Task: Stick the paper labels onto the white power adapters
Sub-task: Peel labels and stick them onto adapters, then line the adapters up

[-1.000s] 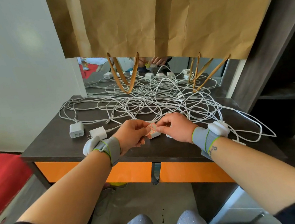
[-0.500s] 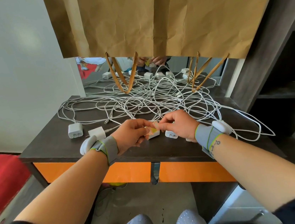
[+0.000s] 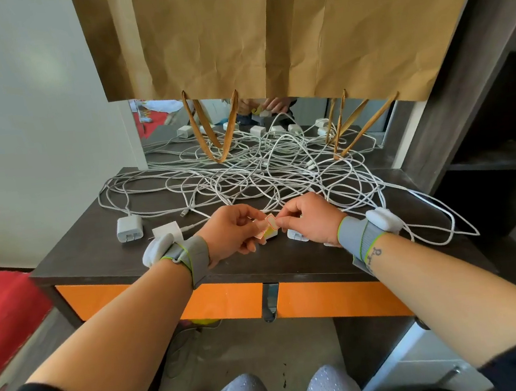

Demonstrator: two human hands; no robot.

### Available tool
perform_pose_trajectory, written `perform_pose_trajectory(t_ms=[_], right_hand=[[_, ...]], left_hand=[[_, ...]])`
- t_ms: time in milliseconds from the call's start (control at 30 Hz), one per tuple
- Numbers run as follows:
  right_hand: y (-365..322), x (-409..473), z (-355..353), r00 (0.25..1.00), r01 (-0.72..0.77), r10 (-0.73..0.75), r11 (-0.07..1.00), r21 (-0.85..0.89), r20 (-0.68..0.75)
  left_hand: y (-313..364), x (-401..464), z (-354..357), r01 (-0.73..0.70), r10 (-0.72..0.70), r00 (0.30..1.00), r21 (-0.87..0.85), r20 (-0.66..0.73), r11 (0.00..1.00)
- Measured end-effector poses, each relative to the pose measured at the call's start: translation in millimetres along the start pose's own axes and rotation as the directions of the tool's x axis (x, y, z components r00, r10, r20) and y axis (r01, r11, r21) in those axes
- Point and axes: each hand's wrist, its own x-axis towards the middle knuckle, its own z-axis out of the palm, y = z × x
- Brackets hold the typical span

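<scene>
My right hand point(image 3: 310, 221) pinches a small white paper label with an orange border point(image 3: 272, 221) by its right edge, lifted clear. My left hand point(image 3: 233, 232) holds the label sheet point(image 3: 263, 232), white and yellow, just below that label. A white power adapter point(image 3: 297, 234) lies on the desk under my right hand, partly hidden. Two more white adapters lie to the left: one point(image 3: 130, 229) with prongs showing, one point(image 3: 166, 231) behind my left wrist sensor.
A tangle of white cables point(image 3: 264, 175) covers the dark desk point(image 3: 87, 248) behind my hands. A brown paper bag point(image 3: 278, 30) hangs above, its handles reaching the cables. A mirror at the back reflects more adapters. Orange drawer fronts point(image 3: 337, 297) sit below the desk edge.
The label has come off the sheet: my right hand has pulled it up and slightly right, while my left hand keeps the sheet low.
</scene>
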Motion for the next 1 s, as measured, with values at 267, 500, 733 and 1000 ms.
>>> perform_pose_trajectory(t_ms=[267,500,733,1000], right_hand=[[12,1,-2,0.995,-0.092,0.091,0.995,-0.049,-0.028],[19,1,2,0.993,-0.117,0.114,0.988,-0.101,-0.042],[18,4,3,0.995,-0.094,0.089,0.980,-0.173,-0.036],[13,5,3,0.996,-0.084,0.083,0.988,-0.130,-0.014]], left_hand=[[-15,3,-5,0.140,-0.107,0.986,0.278,-0.132,0.950],[-27,5,1,0.216,-0.126,0.971,0.519,-0.203,0.827],[-4,8,9,0.072,0.056,0.956,0.415,-0.288,0.907],[5,8,18,0.108,-0.080,0.991,0.279,-0.108,0.954]])
